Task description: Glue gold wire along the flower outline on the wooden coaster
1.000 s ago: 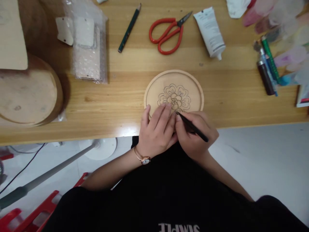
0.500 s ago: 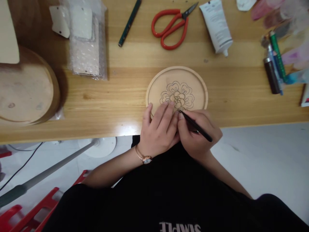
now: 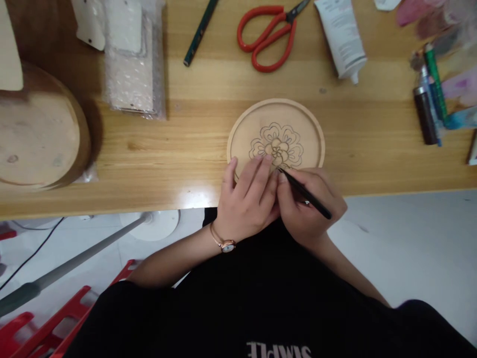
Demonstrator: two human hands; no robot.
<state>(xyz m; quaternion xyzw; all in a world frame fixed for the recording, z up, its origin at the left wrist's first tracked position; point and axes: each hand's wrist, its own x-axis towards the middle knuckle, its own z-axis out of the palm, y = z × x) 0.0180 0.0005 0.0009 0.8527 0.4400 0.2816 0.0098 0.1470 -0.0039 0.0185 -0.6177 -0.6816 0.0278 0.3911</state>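
Observation:
A round, rimmed wooden plate point(image 3: 246, 119) lies near the table's front edge, with a dark outline flower drawing point(image 3: 278, 144) on its face. My left hand point(image 3: 248, 199) rests across the plate's near side, its fingers stretched out and slightly spread over the rim; its thumb is mostly hidden. Pinched in my right hand point(image 3: 311, 204) is a slim black pen point(image 3: 307, 195), tilted, its tip at the lower part of the drawing by my left fingertips. Both hands cover the plate's near edge and part of the flower.
Red-handled scissors point(image 3: 266, 40), a white tube point(image 3: 343, 40) and a dark green pencil point(image 3: 200, 32) lie beyond the plate. Bubble-wrapped pieces point(image 3: 134, 74) and a round wooden block point(image 3: 37, 134) are at left. Several pens point(image 3: 425, 114) lie at right.
The whole view has shifted a little, so the table items sit slightly differently in the picture. Both hands keep nearly the same pose, with the pen tip still at the flower's lower part.

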